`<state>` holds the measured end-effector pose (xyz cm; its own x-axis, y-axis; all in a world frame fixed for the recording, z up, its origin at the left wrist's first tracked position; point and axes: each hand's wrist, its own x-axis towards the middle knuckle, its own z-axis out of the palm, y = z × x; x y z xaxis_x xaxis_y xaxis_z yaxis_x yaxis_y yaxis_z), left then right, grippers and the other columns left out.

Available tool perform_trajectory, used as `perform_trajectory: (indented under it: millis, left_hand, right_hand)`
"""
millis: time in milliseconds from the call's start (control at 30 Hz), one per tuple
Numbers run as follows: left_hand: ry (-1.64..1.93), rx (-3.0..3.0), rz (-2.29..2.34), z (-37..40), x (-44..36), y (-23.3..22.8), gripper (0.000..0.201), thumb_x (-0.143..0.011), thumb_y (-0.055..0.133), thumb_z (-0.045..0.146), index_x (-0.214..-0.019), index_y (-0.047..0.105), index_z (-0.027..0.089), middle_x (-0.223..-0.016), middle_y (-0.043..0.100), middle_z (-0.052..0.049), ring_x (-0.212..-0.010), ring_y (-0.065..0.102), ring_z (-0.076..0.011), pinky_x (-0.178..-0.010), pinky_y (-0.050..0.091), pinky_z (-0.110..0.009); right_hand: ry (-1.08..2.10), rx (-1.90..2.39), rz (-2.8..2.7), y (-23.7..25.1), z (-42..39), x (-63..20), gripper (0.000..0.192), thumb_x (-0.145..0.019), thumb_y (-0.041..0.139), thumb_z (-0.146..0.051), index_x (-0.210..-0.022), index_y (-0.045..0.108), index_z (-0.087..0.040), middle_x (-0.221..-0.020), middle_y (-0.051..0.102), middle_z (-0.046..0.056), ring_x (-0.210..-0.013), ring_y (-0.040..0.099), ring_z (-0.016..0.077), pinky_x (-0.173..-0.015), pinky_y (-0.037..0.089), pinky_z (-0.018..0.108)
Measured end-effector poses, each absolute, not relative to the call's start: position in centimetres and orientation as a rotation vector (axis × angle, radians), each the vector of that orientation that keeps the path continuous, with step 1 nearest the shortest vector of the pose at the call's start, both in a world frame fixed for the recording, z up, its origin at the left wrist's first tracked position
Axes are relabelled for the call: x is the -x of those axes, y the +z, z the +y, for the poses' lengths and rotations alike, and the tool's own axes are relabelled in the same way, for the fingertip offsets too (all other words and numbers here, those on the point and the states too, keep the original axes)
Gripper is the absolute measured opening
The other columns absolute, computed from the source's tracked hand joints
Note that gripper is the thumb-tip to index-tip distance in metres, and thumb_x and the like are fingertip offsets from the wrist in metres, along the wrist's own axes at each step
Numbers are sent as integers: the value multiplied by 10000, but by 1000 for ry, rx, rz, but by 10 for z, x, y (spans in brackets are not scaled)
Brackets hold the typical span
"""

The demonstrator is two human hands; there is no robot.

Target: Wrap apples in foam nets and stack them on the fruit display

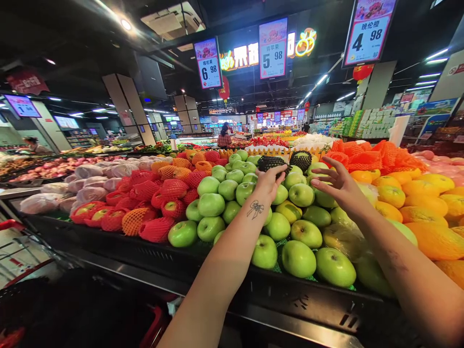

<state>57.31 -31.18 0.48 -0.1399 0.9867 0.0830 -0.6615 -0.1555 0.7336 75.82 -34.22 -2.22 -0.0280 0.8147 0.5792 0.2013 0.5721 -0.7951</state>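
the left hand (268, 182) pinched a dark netted fruit (271, 163) at the back of the green apples (217, 203), not yet lifted clear, while the right hand (335, 186) hovered spread and empty beside it.

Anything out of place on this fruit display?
Two dark net-wrapped fruits sit at the back of the green apples: one in the left hand, another beside it. The right hand hovers open.

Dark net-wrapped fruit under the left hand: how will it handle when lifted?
The dark netted fruit probably grips well: the foam net looks soft, not slick. Round, perched on stacked green apples, so apt to roll. The left hand covers it one-handed, suggesting modest weight.
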Motion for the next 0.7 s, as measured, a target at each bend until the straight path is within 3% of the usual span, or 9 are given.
perform_trajectory:
  millis: [133,267,367,533,700]
  left_hand:
    - [1665,-755,486,-315,-575,7,825,-698,631,-101,-1409,470,285,-1171,692,-25,-1077,698,-137,-947,558,-256]
    - [1708,-937,427,-316,-569,9,740,-743,577,-59,-1389,546,300,-1419,591,-31,-1383,535,-175,-1101,460,-307]
    - [1703,-1141,442,-313,-564,8,649,-802,539,-4,-1362,588,319,-1526,509,-6,-1465,445,-197,-1146,420,-362]
    - [1633,-1496,592,-308,-568,-1,479,-885,519,109,-1339,596,242,-1493,550,-63,-1341,572,-207,-1104,473,-383]
    - [1335,-2500,897,-316,-582,-17,273,-900,536,155,-1122,695,159,-1215,710,-117,-1140,648,-243,-1072,503,-430]
  right_hand:
    - [594,884,-1587,-25,-339,-760,898,-631,857,-638,-1392,508,-313,-1268,674,112,-1147,666,315,-1027,542,540]
    - [584,892,-1608,-25,-338,-761,886,-641,842,-654,-1380,521,-286,-1261,674,123,-1143,665,312,-1013,555,519]
    - [581,896,-1615,-24,-339,-760,871,-656,831,-653,-1381,517,-288,-1277,669,123,-1130,668,304,-1000,561,512]
    - [565,1018,-1704,-26,-338,-763,841,-703,781,-666,-1389,506,-264,-1244,684,127,-1039,695,292,-957,575,510]
    - [247,1029,-2242,-28,-336,-773,532,-754,759,-573,-1146,692,-218,-1234,666,136,-1139,646,341,-1043,515,531]
